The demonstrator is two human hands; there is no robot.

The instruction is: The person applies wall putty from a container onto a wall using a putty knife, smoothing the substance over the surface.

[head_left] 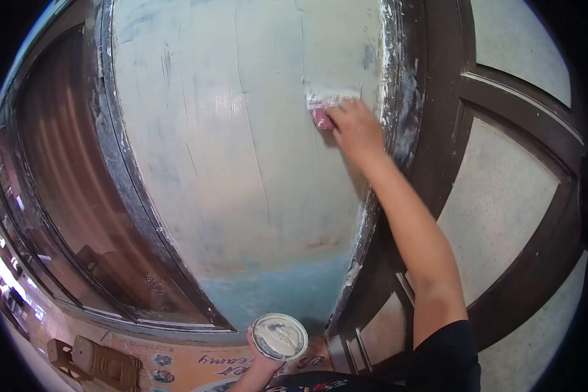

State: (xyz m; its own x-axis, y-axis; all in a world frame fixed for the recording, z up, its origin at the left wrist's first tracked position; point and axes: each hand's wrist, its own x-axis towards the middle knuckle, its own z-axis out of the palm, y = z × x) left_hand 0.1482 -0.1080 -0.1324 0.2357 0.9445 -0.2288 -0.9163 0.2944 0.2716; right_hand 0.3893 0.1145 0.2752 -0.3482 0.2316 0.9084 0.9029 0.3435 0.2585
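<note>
My right hand [359, 132] is closed around a pink putty scraper [321, 119], pressed to the upper right of a pale wall panel [209, 150]. A wet white smear of putty [333, 96] lies on the wall along the top of the scraper. Low in the view, my left hand [262, 361] grips a round tub [300, 356] from its left side and from below. Inside the tub is whitish putty [282, 334], with a greyer patch along its left side. Part of the left hand's fingers is hidden under the tub.
Dark frames border the panel: a window [72, 163] on the left and a brown door [431, 157] with pale panels on the right. The wall's lower band [274, 291] is blue. A brown plastic stool [104, 362] and an orange printed banner [202, 362] are at the bottom.
</note>
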